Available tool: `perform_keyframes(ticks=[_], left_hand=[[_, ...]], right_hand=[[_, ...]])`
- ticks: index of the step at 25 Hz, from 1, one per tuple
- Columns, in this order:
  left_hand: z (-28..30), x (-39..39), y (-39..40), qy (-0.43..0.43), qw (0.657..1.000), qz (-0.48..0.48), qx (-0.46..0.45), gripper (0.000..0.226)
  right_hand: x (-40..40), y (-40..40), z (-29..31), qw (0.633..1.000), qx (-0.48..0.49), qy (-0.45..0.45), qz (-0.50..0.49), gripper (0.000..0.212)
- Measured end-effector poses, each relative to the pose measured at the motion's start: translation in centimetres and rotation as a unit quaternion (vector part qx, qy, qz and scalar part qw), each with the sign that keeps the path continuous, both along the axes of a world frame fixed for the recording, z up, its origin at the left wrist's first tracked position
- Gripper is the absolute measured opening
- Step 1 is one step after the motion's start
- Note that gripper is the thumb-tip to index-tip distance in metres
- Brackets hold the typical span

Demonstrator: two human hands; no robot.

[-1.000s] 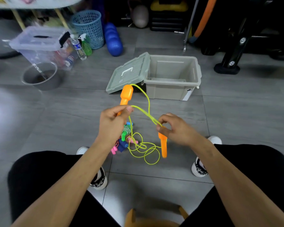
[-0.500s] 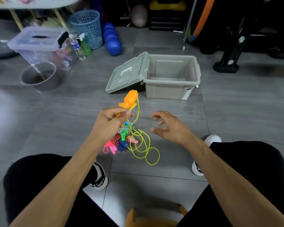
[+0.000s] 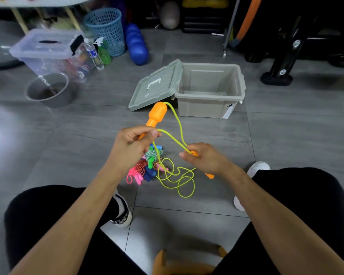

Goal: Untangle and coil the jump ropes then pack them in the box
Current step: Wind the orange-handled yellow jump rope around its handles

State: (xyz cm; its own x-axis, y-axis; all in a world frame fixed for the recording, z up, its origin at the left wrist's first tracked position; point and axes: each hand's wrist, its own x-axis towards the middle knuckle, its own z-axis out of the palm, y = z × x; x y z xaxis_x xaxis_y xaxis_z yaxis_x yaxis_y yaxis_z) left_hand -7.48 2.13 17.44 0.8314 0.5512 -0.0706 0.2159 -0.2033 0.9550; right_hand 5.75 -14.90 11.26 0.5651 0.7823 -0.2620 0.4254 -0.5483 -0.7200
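Observation:
My left hand [image 3: 132, 142] grips one orange handle [image 3: 156, 115] of a yellow-green jump rope, its thick end pointing up toward the box. My right hand [image 3: 205, 157] holds the second orange handle [image 3: 210, 175], pinching the yellow cord [image 3: 175, 139] where it loops up between both hands. The rest of that cord lies in loose loops [image 3: 179, 179] on the floor. Beside them sits a tangled pile of other ropes [image 3: 147, 167] with pink, blue and green handles. The grey box [image 3: 209, 108] stands open and empty behind, its lid [image 3: 157, 86] leaning against its left side.
A clear lidded bin [image 3: 46, 50], a metal bowl [image 3: 48, 90], bottles [image 3: 93, 54] and a blue basket [image 3: 105, 26] stand at the far left. Black exercise equipment [image 3: 282, 62] fills the far right. My knees and shoes frame the pile; an orange stool [image 3: 177, 264] shows below.
My right hand let go of the second orange handle half a second ago and now holds it again with the cord. The left hand has kept its handle raised throughout.

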Motion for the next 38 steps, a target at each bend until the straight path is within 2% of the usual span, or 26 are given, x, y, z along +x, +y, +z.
perform_keyframes(ticks=[3, 5, 7, 9, 11, 13, 16, 18, 21, 23, 24, 26, 28, 29, 31, 33, 34, 38], left_hand=[[-0.7, 0.5, 0.6, 0.041, 0.993, 0.1, -0.037, 0.017], [-1.5, 0.7, 0.8, 0.073, 0.988, 0.126, -0.055, 0.019], [-2.5, 0.7, 0.8, 0.121, 0.987, 0.098, -0.036, 0.019], [-2.9, 0.7, 0.2, 0.163, 0.985, 0.05, 0.016, 0.014], [-3.0, 0.9, -0.9, 0.156, 0.986, 0.02, 0.061, 0.036], [-2.5, 1.0, -2.6, 0.131, 0.991, 0.0, 0.04, 0.053], [-3.2, 1.1, -4.2, 0.111, 0.993, -0.042, 0.024, 0.023], [-3.4, 1.1, -4.5, 0.094, 0.994, -0.055, 0.006, 0.015], [-3.1, 1.3, -4.8, 0.084, 0.995, -0.038, -0.041, 0.012], [-2.6, 1.5, -5.2, 0.097, 0.994, -0.016, -0.042, 0.018], [-2.6, 1.6, -5.1, 0.103, 0.994, -0.008, -0.039, 0.022], [-2.5, 1.6, -4.5, 0.115, 0.993, -0.018, -0.031, 0.025], [-2.3, 1.6, -4.0, 0.119, 0.991, -0.05, -0.036, 0.021], [-2.2, 1.5, -3.8, 0.12, 0.99, -0.069, -0.04, 0.02], [-2.3, 1.3, -3.4, 0.117, 0.986, -0.107, -0.048, 0.02], [-2.4, 0.8, -3.2, 0.117, 0.982, -0.137, -0.051, 0.026], [-2.7, 0.7, -3.2, 0.122, 0.981, -0.147, -0.038, 0.031], [-3.3, 0.7, -3.8, 0.195, 0.957, -0.176, 0.124, 0.055]], right_hand=[[0.5, -0.5, 0.4, 0.999, -0.035, 0.019, 0.025, 0.015], [0.9, -0.8, 0.5, 1.0, -0.019, -0.004, 0.025, 0.022], [1.0, -0.8, 1.0, 0.997, 0.045, 0.003, -0.067, 0.028], [1.0, -0.6, 1.6, 0.975, 0.124, 0.067, -0.173, 0.017], [1.0, -0.3, 2.1, 0.941, 0.188, 0.172, -0.223, 0.008], [1.0, -0.3, 2.2, 0.908, 0.225, 0.252, -0.248, 0.009], [0.9, -0.2, 2.5, 0.86, 0.267, 0.346, -0.262, 0.012], [0.7, -0.1, 2.6, 0.846, 0.285, 0.364, -0.266, 0.01], [0.3, 0.0, 2.7, 0.842, 0.296, 0.346, -0.289, 0.007], [0.0, 0.0, 3.0, 0.863, 0.276, 0.304, -0.295, 0.012], [0.1, 0.0, 3.0, 0.886, 0.249, 0.252, -0.298, 0.017], [0.6, -0.3, 2.6, 0.935, 0.181, 0.063, -0.298, 0.029], [0.8, -0.3, 2.6, 0.95, 0.195, -0.099, -0.222, 0.034], [0.9, -0.3, 2.3, 0.954, 0.21, -0.132, -0.168, 0.036], [0.5, -0.4, 2.3, 0.968, 0.205, -0.103, -0.102, 0.039], [-0.1, -0.3, 2.6, 0.979, 0.175, -0.035, -0.099, 0.036], [-0.3, -0.2, 2.5, 0.98, 0.164, -0.04, -0.106, 0.036], [-0.5, 0.4, 2.5, 0.979, 0.129, -0.06, -0.146, 0.043]])
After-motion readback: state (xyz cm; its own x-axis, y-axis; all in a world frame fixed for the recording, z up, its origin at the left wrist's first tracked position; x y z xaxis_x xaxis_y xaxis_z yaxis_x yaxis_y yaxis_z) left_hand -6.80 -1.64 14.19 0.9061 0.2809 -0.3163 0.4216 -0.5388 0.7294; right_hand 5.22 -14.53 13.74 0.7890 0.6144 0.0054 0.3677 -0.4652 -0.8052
